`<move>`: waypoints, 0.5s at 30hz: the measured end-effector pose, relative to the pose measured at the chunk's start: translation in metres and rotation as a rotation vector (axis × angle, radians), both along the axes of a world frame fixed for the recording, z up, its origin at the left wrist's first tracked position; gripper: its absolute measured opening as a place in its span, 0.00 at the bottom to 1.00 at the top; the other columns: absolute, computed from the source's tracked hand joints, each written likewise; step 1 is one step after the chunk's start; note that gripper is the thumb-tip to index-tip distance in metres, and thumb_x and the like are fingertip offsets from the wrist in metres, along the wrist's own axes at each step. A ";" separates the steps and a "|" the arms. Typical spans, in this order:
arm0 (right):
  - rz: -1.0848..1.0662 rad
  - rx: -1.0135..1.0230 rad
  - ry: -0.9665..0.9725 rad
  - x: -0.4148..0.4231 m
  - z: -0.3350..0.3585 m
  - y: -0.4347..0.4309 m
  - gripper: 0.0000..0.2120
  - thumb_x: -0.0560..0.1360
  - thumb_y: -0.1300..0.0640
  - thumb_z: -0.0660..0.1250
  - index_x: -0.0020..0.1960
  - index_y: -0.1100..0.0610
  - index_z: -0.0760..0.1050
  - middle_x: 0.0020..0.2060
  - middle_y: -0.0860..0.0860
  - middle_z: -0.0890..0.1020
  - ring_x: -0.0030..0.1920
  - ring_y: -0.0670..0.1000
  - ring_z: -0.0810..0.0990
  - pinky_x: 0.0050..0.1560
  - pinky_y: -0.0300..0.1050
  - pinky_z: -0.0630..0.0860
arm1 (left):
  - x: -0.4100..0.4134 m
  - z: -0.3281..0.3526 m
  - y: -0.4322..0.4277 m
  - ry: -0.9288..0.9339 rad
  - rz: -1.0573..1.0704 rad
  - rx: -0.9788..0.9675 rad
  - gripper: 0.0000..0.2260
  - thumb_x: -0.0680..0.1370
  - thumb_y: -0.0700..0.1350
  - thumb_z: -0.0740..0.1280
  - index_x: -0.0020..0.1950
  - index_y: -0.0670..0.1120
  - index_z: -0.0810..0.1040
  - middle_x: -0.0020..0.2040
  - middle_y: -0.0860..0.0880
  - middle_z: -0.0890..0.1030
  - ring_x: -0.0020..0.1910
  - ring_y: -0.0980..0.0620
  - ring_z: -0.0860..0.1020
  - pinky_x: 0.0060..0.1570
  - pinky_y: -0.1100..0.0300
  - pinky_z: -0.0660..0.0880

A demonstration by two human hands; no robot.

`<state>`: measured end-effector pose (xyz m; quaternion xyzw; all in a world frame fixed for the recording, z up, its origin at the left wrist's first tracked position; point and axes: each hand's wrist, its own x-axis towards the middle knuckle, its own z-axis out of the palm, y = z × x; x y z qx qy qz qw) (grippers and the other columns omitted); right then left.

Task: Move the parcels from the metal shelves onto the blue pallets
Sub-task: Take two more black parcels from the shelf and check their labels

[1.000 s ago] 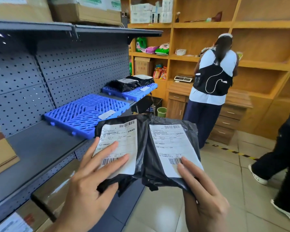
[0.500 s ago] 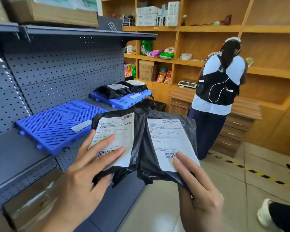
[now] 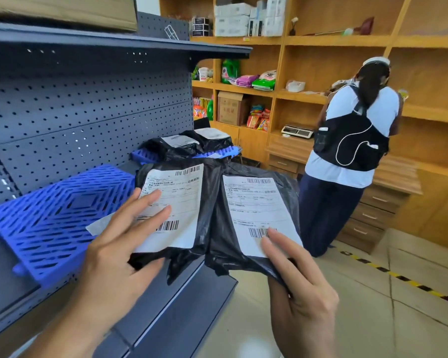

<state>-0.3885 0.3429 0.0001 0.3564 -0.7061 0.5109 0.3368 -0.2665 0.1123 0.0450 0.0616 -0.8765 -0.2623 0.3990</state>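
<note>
You have a parcel in each hand; your left hand (image 3: 119, 257) carries the left parcel (image 3: 171, 208), fingers spread flat over its label and thumb tucked beneath, so the grip is a loose clamp rather than a fist; your right hand (image 3: 298, 293) pinches the lower corner of the right parcel (image 3: 256, 213), thumb on the label by the barcode, the other fingers hidden behind the black film. The two bags touch edge to edge and sit label-up, likely so you can read both at once before choosing where each goes; held by their near ends, the soft bags sag a little at the bottom.

Both parcels hang in the air just beside the front edge of the metal shelf (image 3: 16, 267), not yet on anything. The near pallet (image 3: 52, 223) lies on that shelf to your left, bare but for a slip of white paper (image 3: 98, 226) on it; the far pallet (image 3: 225, 151) further along already carries two black parcels (image 3: 189, 146), so part of the job looks done.

I judge you are mid-carry, with the near pallet the likeliest landing spot; it is close and open, so a short swing left should do; lower each bag flat, label up, and watch that the slick film does not slide out of that right-hand pinch.

Another person (image 3: 354, 140) stands well apart at the wooden shelves (image 3: 321, 42), back to you, clear of your path.
</note>
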 end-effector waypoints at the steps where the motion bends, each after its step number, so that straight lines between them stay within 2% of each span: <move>1: -0.001 0.008 0.002 -0.009 0.000 -0.006 0.20 0.73 0.67 0.71 0.62 0.51 0.82 0.62 0.49 0.83 0.63 0.39 0.79 0.62 0.30 0.73 | -0.010 0.000 -0.008 0.003 -0.011 0.000 0.36 0.62 0.22 0.78 0.66 0.46 0.79 0.73 0.49 0.75 0.77 0.52 0.66 0.74 0.67 0.61; 4: -0.016 0.012 0.024 -0.040 0.007 -0.028 0.21 0.71 0.68 0.72 0.60 0.51 0.83 0.62 0.48 0.83 0.60 0.35 0.78 0.59 0.29 0.74 | -0.039 0.002 -0.032 0.037 -0.040 -0.010 0.35 0.64 0.24 0.78 0.68 0.45 0.78 0.72 0.48 0.75 0.78 0.51 0.66 0.74 0.66 0.61; 9: -0.046 -0.017 0.033 -0.088 0.023 -0.072 0.17 0.74 0.66 0.70 0.60 0.53 0.84 0.61 0.48 0.83 0.61 0.42 0.81 0.61 0.34 0.76 | -0.091 0.019 -0.072 0.076 -0.056 0.043 0.38 0.63 0.23 0.77 0.68 0.49 0.78 0.71 0.54 0.75 0.77 0.54 0.66 0.73 0.69 0.61; 12: -0.065 -0.031 0.052 -0.118 0.030 -0.098 0.14 0.75 0.66 0.70 0.60 0.58 0.85 0.60 0.51 0.84 0.61 0.44 0.82 0.64 0.37 0.76 | -0.125 0.029 -0.094 0.110 -0.043 0.060 0.34 0.66 0.24 0.76 0.67 0.49 0.79 0.70 0.56 0.76 0.78 0.56 0.65 0.72 0.71 0.60; 15: -0.075 -0.047 0.064 -0.141 0.037 -0.118 0.14 0.77 0.65 0.68 0.61 0.60 0.84 0.60 0.52 0.83 0.61 0.45 0.82 0.65 0.38 0.76 | -0.148 0.038 -0.113 0.139 -0.036 0.042 0.30 0.67 0.25 0.76 0.66 0.46 0.81 0.70 0.53 0.77 0.78 0.54 0.65 0.73 0.70 0.60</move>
